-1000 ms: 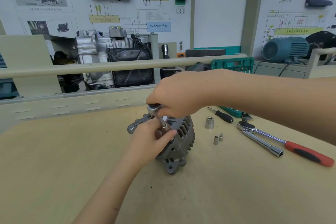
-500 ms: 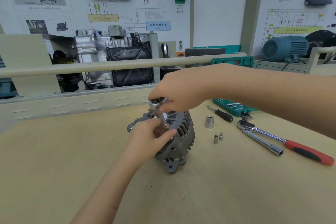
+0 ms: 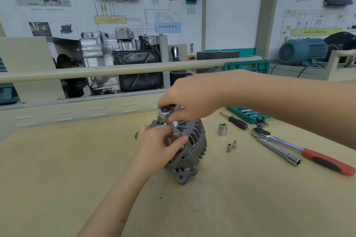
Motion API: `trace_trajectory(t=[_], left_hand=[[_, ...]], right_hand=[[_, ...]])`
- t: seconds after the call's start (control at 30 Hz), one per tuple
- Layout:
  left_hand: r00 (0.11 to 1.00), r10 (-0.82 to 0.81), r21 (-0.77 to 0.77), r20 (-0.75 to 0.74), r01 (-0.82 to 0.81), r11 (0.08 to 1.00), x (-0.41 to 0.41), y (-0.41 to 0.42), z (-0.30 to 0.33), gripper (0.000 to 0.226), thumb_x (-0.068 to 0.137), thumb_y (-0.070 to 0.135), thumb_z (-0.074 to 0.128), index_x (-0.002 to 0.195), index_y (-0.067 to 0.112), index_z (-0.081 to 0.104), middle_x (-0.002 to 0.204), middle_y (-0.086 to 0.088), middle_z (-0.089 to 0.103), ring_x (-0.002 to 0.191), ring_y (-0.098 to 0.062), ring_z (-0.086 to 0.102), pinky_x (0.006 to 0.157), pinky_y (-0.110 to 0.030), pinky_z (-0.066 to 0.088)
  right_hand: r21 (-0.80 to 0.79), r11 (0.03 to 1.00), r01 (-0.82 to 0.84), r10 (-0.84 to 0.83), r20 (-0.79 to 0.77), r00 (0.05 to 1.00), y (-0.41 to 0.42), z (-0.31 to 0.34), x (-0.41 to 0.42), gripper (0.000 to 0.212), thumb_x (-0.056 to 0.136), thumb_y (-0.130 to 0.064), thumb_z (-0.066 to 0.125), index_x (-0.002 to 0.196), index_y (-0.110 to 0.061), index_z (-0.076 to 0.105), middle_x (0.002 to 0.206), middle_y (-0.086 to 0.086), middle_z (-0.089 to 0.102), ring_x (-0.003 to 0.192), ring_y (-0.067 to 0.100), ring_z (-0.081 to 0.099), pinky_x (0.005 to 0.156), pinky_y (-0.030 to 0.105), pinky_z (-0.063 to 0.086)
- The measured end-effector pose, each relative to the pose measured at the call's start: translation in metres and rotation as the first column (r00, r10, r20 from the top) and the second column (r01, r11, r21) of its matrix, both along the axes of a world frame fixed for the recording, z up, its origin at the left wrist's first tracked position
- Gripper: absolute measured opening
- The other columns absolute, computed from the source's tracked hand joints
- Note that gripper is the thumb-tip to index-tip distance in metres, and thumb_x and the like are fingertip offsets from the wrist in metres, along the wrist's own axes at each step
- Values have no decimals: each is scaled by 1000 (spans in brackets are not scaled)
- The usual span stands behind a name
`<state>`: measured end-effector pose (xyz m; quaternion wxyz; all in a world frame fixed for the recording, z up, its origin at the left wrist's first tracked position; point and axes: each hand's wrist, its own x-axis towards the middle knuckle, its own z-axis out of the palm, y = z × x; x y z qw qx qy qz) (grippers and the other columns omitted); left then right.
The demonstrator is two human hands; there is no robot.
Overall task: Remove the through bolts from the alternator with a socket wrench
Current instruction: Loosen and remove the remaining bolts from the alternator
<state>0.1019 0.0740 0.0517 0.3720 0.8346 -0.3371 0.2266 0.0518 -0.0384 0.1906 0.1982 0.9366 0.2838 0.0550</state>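
A grey ribbed alternator [image 3: 192, 152] stands on the wooden table [image 3: 67, 169] at the centre. A chrome socket wrench [image 3: 166, 112] with an extension bar points down onto the alternator's near left face. My right hand [image 3: 190, 96] is closed around the wrench head and handle from above. My left hand [image 3: 157, 148] pinches the lower end of the extension bar against the housing. The bolt under the socket is hidden by my fingers.
To the right lie a large socket [image 3: 222, 129], two small sockets [image 3: 231, 146], a black-handled driver [image 3: 237, 122], a red-handled ratchet [image 3: 316, 157] with a long bar, and a green tool case [image 3: 248, 114]. A beige rail [image 3: 115, 70] and training boards stand behind.
My right hand and the wrench head have swung a little to the right and up over the alternator. My left hand stays on the extension bar.
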Motion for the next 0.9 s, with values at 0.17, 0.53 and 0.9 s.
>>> trace_trajectory(t=[0.17,0.53,0.9], left_hand=[[996,66,-20,54,-65,998,0,-6,-3,40,77,46,59,51,24,39,45,10,38,50,-5,38,68,-24,23],[997,72,200,-38,-63,978,4,-7,-1,24,77,44,62,76,20,63,70,9,58,72,-7,51,79,-28,25],[977,191,347,98,-214,913,-1,-12,3,38,81,38,58,55,25,34,56,11,39,55,-3,35,65,-28,14]], right_hand=[[-120,992,35,-12,191,981,1,-1,0,39,92,-49,38,82,-14,50,61,-6,40,51,8,36,44,24,26],[-44,999,28,-22,125,992,-7,-1,2,32,92,-42,41,88,-13,54,63,-6,43,56,9,38,45,24,26],[-43,999,0,7,150,989,-6,-4,-3,34,92,-45,41,82,-14,50,59,-6,39,51,7,34,45,23,28]])
